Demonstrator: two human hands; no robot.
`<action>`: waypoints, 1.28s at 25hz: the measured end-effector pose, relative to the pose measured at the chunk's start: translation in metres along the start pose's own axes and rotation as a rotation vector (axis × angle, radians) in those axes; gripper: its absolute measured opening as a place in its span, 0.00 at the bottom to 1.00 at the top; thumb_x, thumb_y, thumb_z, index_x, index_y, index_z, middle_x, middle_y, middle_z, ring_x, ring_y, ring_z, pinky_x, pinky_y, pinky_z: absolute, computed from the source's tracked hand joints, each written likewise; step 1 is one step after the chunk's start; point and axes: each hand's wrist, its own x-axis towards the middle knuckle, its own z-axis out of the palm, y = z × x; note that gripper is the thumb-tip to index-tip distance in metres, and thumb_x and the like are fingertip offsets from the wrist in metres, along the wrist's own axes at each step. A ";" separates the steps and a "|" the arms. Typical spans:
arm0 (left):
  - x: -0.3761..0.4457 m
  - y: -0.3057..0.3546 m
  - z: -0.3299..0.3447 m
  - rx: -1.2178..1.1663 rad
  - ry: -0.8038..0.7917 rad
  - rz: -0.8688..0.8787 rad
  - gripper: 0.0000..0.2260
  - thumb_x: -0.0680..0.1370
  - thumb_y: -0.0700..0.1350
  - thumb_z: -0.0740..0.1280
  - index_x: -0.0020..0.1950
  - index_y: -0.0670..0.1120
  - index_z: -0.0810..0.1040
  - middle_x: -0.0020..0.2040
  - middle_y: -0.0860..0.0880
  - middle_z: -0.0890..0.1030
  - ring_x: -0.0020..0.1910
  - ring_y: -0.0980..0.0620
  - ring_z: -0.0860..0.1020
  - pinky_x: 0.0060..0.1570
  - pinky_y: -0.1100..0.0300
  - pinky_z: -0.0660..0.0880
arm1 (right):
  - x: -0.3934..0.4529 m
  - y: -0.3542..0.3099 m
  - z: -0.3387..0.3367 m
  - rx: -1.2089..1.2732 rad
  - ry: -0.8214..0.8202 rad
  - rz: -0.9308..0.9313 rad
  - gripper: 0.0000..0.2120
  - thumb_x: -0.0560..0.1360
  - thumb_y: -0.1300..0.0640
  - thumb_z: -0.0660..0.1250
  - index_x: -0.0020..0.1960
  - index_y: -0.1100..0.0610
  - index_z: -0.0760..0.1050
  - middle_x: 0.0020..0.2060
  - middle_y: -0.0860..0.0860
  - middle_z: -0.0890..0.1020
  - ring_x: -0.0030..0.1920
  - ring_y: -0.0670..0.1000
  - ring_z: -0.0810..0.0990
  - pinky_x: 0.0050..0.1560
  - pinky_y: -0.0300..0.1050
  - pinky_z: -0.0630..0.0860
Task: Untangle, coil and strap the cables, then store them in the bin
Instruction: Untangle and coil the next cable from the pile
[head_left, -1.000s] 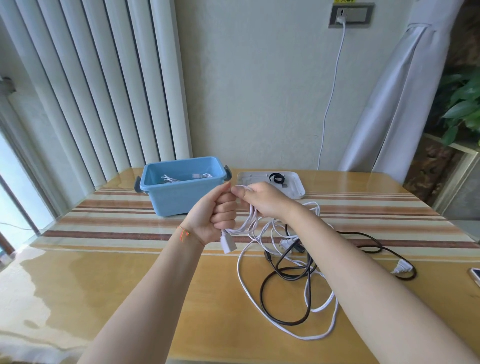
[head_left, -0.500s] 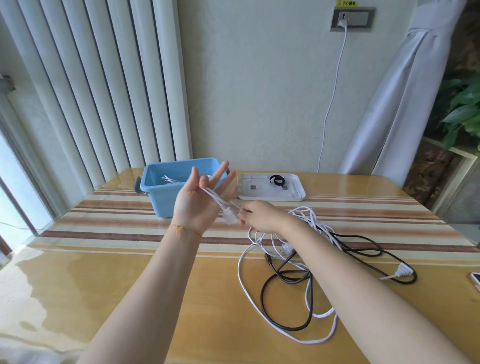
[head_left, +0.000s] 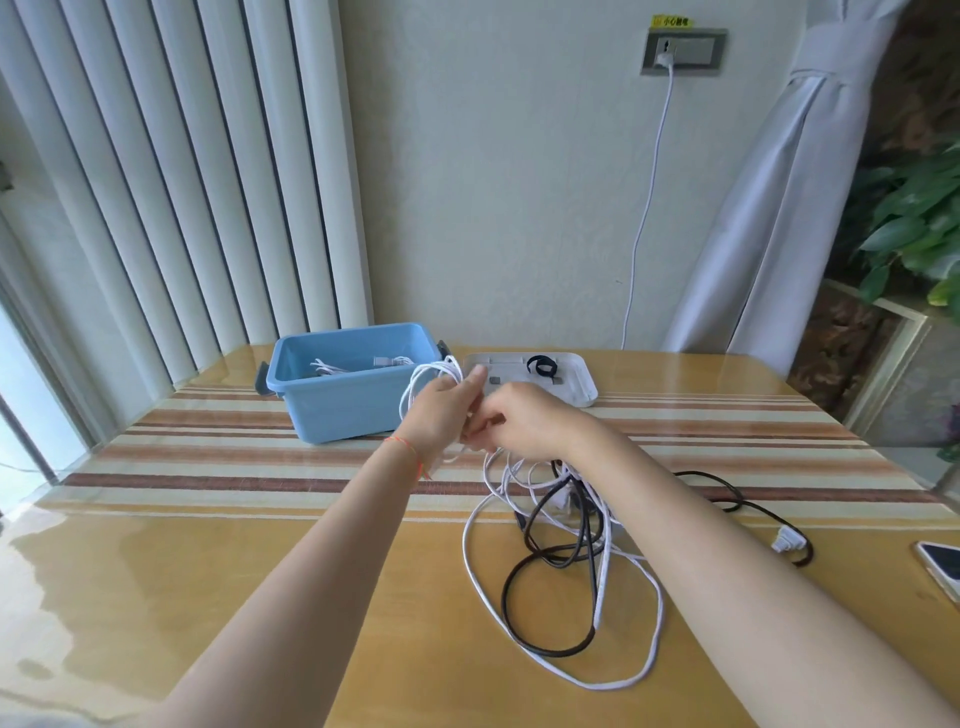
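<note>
Around the left hand (head_left: 441, 415) white cable (head_left: 602, 618) loops gather, pinched by the right hand (head_left: 524, 423); beyond sits the bin (head_left: 332, 410), cables inside; below, black cable (head_left: 545, 603) remains tangled.

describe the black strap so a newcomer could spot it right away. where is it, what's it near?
Start at the blue bin at the far side of the table. Just right of it lies a flat white lid, and the black strap sits on that lid as a small curled loop. Unlike the black cable tangled on the table nearer the person, it is a short band, apart from the cables.
</note>
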 end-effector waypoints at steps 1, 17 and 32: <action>0.000 -0.002 0.004 0.023 -0.021 -0.011 0.22 0.83 0.54 0.61 0.34 0.42 0.73 0.26 0.46 0.76 0.23 0.50 0.73 0.24 0.63 0.70 | -0.001 0.000 0.000 0.046 0.009 -0.007 0.04 0.74 0.55 0.71 0.45 0.55 0.84 0.40 0.48 0.84 0.44 0.51 0.81 0.49 0.47 0.77; -0.006 -0.023 -0.020 -0.371 -0.760 -0.271 0.29 0.67 0.63 0.76 0.29 0.52 0.57 0.23 0.54 0.54 0.20 0.57 0.52 0.18 0.67 0.53 | -0.008 0.016 -0.005 0.229 -0.035 0.014 0.32 0.74 0.31 0.61 0.45 0.62 0.76 0.35 0.53 0.77 0.37 0.49 0.74 0.42 0.46 0.70; 0.012 -0.041 -0.016 -0.801 -0.056 -0.289 0.19 0.84 0.50 0.58 0.34 0.50 0.59 0.24 0.54 0.56 0.19 0.58 0.55 0.19 0.66 0.52 | -0.004 0.025 -0.018 0.044 0.195 0.182 0.10 0.78 0.61 0.60 0.46 0.52 0.79 0.41 0.45 0.79 0.45 0.50 0.78 0.44 0.43 0.75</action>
